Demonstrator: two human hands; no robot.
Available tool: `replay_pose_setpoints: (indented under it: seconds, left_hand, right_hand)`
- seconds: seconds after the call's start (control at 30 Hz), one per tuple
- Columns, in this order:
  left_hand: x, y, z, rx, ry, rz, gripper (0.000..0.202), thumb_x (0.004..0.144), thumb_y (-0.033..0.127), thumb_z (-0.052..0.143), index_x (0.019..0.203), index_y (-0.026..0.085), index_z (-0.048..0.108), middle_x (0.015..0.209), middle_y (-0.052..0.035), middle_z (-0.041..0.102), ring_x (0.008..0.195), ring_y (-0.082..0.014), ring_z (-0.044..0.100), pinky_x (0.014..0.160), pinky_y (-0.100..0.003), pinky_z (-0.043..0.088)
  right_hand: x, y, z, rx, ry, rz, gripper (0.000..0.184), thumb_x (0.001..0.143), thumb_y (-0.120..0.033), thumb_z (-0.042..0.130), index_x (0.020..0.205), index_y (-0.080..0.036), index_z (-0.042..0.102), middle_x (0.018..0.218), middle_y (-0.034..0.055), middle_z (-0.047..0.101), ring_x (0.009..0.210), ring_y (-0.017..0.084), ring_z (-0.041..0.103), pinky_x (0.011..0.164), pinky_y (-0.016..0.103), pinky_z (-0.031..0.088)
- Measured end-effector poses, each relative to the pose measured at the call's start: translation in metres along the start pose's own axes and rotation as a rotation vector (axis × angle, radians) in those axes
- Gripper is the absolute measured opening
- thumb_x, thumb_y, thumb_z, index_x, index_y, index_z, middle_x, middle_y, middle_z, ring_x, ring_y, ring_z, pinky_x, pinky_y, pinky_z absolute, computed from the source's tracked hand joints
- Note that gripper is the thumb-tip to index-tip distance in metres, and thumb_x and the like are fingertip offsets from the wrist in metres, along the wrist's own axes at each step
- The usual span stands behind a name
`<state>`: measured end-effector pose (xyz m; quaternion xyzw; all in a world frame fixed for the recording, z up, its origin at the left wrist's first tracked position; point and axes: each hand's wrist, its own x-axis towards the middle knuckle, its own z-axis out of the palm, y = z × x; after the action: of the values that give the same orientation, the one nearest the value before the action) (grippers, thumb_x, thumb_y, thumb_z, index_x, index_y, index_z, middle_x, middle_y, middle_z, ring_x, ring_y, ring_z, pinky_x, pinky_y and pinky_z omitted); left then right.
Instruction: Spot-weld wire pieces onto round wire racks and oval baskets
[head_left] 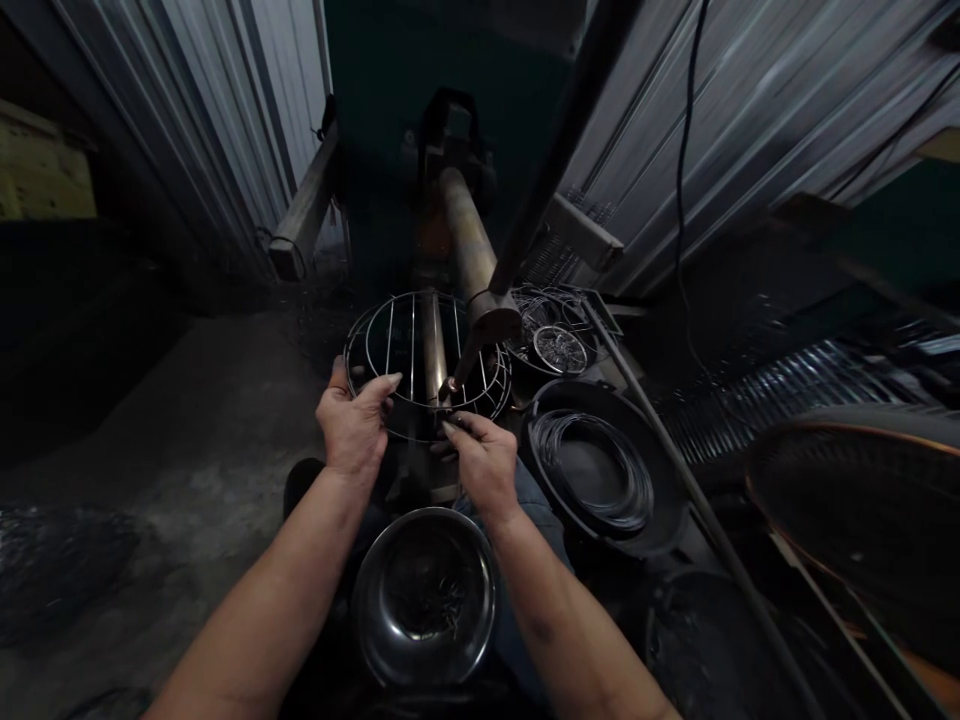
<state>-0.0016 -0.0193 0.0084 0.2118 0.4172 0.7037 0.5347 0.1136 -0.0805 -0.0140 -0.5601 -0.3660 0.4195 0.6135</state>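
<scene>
A round wire frame (390, 392) with straight bars across it sits around the lower arm of a machine. My left hand (357, 418) is closed on the frame's left rim, thumb on top. At the near rim, beside the machine's lower electrode (434, 345), my right hand (484, 455) pinches with thumb and forefinger; what lies between them is too small and dark to make out. Just above those fingertips is the tip of the upper electrode (448, 388). Below my hands, a shiny metal bowl (480, 610) holds small dark pieces.
To the right, a black basin (536, 450) holds coiled wire rings (562, 470). Behind it lie more round wire pieces (560, 350). A long metal bar (660, 430) runs along the right side. The machine's thick upper arm (469, 235) projects toward me, and concrete floor (217, 430) shows at left.
</scene>
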Motion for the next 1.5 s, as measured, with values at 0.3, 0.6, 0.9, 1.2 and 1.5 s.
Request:
replay_pose_setpoints:
  seconds: [0.3,0.6,0.9,1.2,1.5]
  left_hand:
    - [0.002,-0.006,0.006,-0.018,-0.024,-0.038,0.046,0.048,0.018,0.081,0.087,0.019,0.057,0.082,0.0035,0.053,0.054,-0.0047,0.048,0.047,-0.019,0.037]
    - [0.013,-0.008,0.010,-0.058,0.001,-0.067,0.046,0.044,0.014,0.082,0.084,0.018,0.058,0.077,0.0047,0.052,0.054,-0.0052,0.047,0.046,-0.019,0.035]
    - [0.018,-0.009,0.009,-0.034,0.002,-0.074,0.043,0.044,0.015,0.082,0.079,0.017,0.057,0.072,0.0047,0.051,0.053,-0.0057,0.046,0.046,-0.020,0.036]
    - [0.023,-0.010,0.008,-0.032,0.042,-0.103,0.047,0.042,0.015,0.083,0.080,0.018,0.054,0.072,0.0050,0.049,0.054,-0.0065,0.047,0.046,-0.020,0.037]
    - [0.025,-0.010,0.002,0.045,0.002,-0.114,0.046,0.046,0.021,0.082,0.079,0.018,0.051,0.072,0.0029,0.052,0.060,-0.0091,0.051,0.051,-0.020,0.037]
  right_hand:
    - [0.000,0.003,0.000,0.119,0.094,-0.055,0.017,0.069,-0.033,0.072,0.075,-0.017,0.068,0.063,-0.0029,0.064,0.048,0.013,0.061,0.052,0.026,0.054]
    - [0.008,0.012,0.000,0.095,0.112,-0.112,0.017,0.072,-0.032,0.071,0.078,-0.017,0.067,0.064,-0.0025,0.064,0.054,0.014,0.064,0.055,0.026,0.053]
    - [0.009,0.012,0.001,0.060,0.098,-0.133,0.016,0.072,-0.033,0.070,0.077,-0.018,0.068,0.064,-0.0025,0.065,0.052,0.014,0.063,0.055,0.027,0.053]
    - [0.013,0.003,0.005,0.113,0.099,-0.106,0.015,0.069,-0.030,0.071,0.076,-0.017,0.068,0.066,-0.0023,0.066,0.049,0.013,0.063,0.051,0.025,0.051]
    - [0.013,0.005,0.006,0.156,0.084,-0.013,0.021,0.068,-0.035,0.072,0.075,-0.016,0.068,0.062,-0.0009,0.066,0.047,0.015,0.063,0.048,0.026,0.053]
